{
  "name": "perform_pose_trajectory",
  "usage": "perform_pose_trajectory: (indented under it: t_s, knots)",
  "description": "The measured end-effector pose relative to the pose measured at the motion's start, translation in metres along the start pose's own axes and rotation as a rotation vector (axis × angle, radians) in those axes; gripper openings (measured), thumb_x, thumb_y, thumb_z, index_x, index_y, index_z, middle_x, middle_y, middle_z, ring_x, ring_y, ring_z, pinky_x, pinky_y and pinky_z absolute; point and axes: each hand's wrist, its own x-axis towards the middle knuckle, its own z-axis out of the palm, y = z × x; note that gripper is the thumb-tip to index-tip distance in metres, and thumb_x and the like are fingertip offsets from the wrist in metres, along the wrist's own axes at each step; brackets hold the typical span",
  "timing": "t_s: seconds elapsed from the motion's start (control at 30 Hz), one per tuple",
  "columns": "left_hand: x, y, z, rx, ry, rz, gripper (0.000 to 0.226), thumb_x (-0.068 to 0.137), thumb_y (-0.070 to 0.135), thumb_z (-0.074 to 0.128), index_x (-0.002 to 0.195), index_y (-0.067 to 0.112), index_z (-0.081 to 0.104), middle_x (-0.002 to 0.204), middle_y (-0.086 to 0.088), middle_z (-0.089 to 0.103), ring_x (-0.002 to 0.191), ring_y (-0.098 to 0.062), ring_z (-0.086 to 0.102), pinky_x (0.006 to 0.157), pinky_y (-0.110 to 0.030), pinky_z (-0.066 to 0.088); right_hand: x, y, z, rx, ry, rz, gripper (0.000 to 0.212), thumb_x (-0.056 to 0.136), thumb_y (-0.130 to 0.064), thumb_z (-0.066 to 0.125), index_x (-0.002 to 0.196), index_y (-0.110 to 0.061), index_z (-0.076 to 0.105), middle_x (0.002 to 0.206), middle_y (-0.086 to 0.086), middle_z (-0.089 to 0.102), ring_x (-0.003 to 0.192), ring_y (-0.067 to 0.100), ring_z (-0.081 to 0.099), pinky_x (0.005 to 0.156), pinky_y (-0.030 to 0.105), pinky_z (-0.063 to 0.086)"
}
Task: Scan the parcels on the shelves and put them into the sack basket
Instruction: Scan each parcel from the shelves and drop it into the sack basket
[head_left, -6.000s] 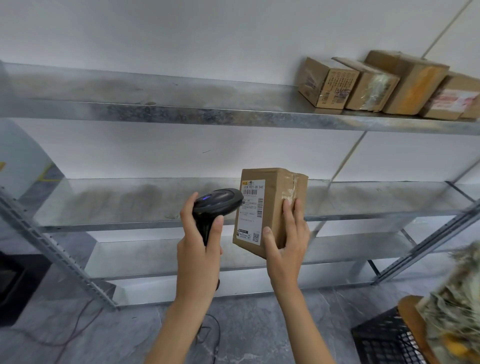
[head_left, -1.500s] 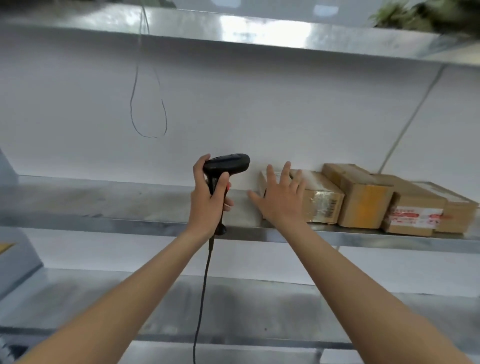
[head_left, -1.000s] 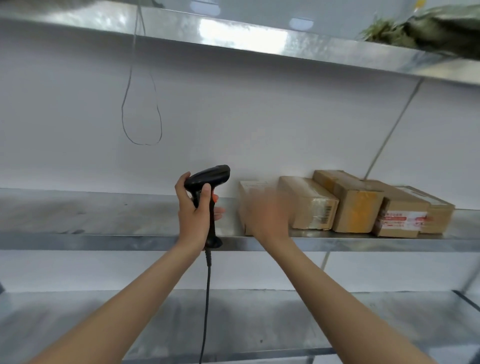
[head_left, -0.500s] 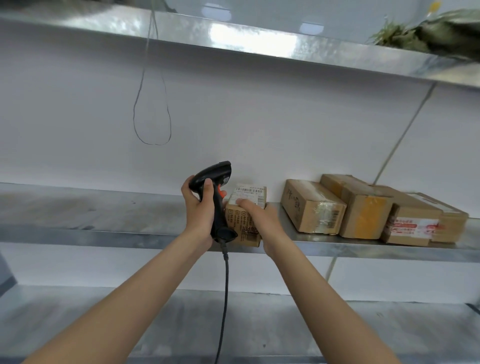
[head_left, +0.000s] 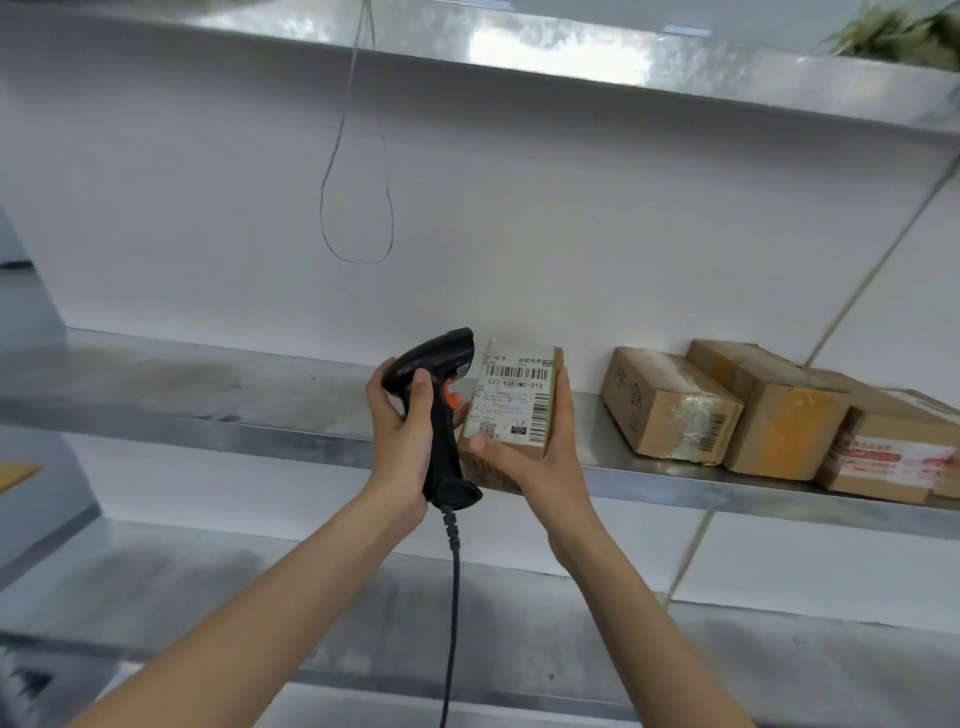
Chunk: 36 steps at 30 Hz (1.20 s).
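— What are the fingers doing?

— The left hand (head_left: 397, 441) has its fingers (head_left: 422, 397) wrapped tight round the grip of a black plastic handheld barcode scanner (head_left: 440, 410) with an orange trigger; the thumb lies along the back of its head. The right hand (head_left: 540, 457) is clamped on a small brown cardboard parcel with a white printed label (head_left: 511, 402): thumb across the lower face, fingers (head_left: 563, 410) up its right side.

— And where is that parcel?

— Held upright just above the front edge of the middle galvanised metal shelf (head_left: 208, 395), label facing the camera, touching the scanner's handle on its left. The scanner's black cable (head_left: 453, 597) hangs straight down between the forearms.

— Anything else on that shelf?

— Toward its right end, three more brown cardboard boxes sit side by side: a taped box with a barcode (head_left: 670, 410), an orange-taped box (head_left: 779, 410) touching it, and a red-printed box (head_left: 891, 457) by the edge. A thin looped wire (head_left: 358, 197) hangs from the upper metal shelf (head_left: 519, 47).
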Motion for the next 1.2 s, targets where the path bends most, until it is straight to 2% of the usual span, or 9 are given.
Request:
perform_pose_trajectory:
  t_s: [0.1,0.2,0.3,0.4,0.53,0.6,0.67,0.9,1.2]
  knots:
    - [-0.007,0.0,-0.009,0.034,-0.007,0.003,0.036,0.102,0.041,0.055,0.136,0.037,0.042,0.112,-0.011,0.074,0.099,-0.025,0.075,0.088,-0.052,0.06,-0.005,0.003,0.006,-0.061,0.004,-0.066,0.126,0.064,-0.021,0.092,0.156,-0.047,0.01,0.162,-0.006,0.027,0.148,0.02,0.03,0.113,0.059,0.036]
    - [-0.011,0.003,-0.017,0.047,-0.044,0.035,0.036,0.102,0.041,0.054,0.135,0.039,0.041,0.099,-0.004,0.078,0.096,-0.024,0.076,0.08,-0.048,0.063,-0.012,0.01,0.011,-0.155,0.043,-0.107,0.127,0.066,-0.015,0.093,0.158,-0.04,0.009,0.164,-0.003,0.019,0.152,0.02,0.019,0.117,0.058,0.03]
    - [-0.015,0.007,-0.026,0.145,-0.08,0.158,0.037,0.101,0.042,0.053,0.135,0.044,0.038,0.094,0.001,0.078,0.092,-0.014,0.076,0.078,-0.036,0.063,-0.023,0.02,0.019,-0.297,0.11,-0.155,0.125,0.063,-0.038,0.09,0.155,-0.05,0.006,0.166,-0.007,0.005,0.153,0.008,0.003,0.12,0.04,0.022]
    - [-0.025,0.015,-0.035,0.193,-0.087,0.287,0.045,0.093,0.046,0.057,0.134,0.049,0.038,0.113,-0.012,0.072,0.099,-0.022,0.074,0.089,-0.038,0.06,-0.031,0.029,0.028,-0.317,0.163,-0.208,0.119,0.063,-0.047,0.084,0.149,-0.061,0.003,0.166,-0.016,-0.003,0.145,-0.011,-0.004,0.112,0.023,0.011]
    - [-0.039,0.019,-0.051,0.31,-0.093,0.443,0.049,0.095,0.044,0.057,0.138,0.049,0.036,0.093,0.003,0.074,0.074,-0.016,0.074,0.069,-0.028,0.061,-0.038,0.041,0.036,-0.364,0.217,-0.279,0.119,0.067,-0.044,0.086,0.152,-0.056,0.003,0.165,-0.02,-0.008,0.143,-0.012,0.0,0.108,0.014,0.011]
    - [-0.045,0.02,-0.059,0.359,-0.091,0.48,0.052,0.095,0.044,0.056,0.142,0.046,0.033,0.092,0.004,0.073,0.062,-0.016,0.069,0.058,-0.024,0.057,-0.04,0.045,0.039,-0.378,0.238,-0.294,0.119,0.069,-0.043,0.087,0.152,-0.055,0.003,0.164,-0.021,-0.01,0.142,-0.012,0.001,0.108,0.015,0.012]
    - [-0.053,0.019,-0.065,0.396,-0.087,0.502,0.052,0.095,0.046,0.056,0.141,0.047,0.033,0.093,0.002,0.071,0.059,-0.016,0.065,0.054,-0.024,0.053,-0.04,0.048,0.041,-0.403,0.252,-0.301,0.121,0.07,-0.039,0.09,0.152,-0.056,0.002,0.163,-0.022,-0.011,0.141,-0.013,-0.001,0.109,0.018,0.012]
    - [-0.075,0.016,-0.078,0.488,-0.102,0.531,0.047,0.097,0.045,0.056,0.135,0.059,0.034,0.087,0.009,0.068,0.059,-0.015,0.061,0.054,-0.023,0.052,-0.041,0.049,0.045,-0.45,0.278,-0.305,0.121,0.071,-0.041,0.089,0.15,-0.059,-0.001,0.162,-0.022,-0.012,0.142,-0.006,0.0,0.111,0.031,0.019]
    - [-0.091,0.016,-0.078,0.53,-0.135,0.55,0.051,0.095,0.044,0.055,0.14,0.053,0.031,0.087,0.009,0.067,0.061,-0.015,0.061,0.055,-0.024,0.054,-0.042,0.048,0.047,-0.501,0.29,-0.3,0.119,0.073,-0.042,0.087,0.153,-0.054,0.0,0.166,-0.01,-0.01,0.144,0.004,0.003,0.118,0.046,0.026]
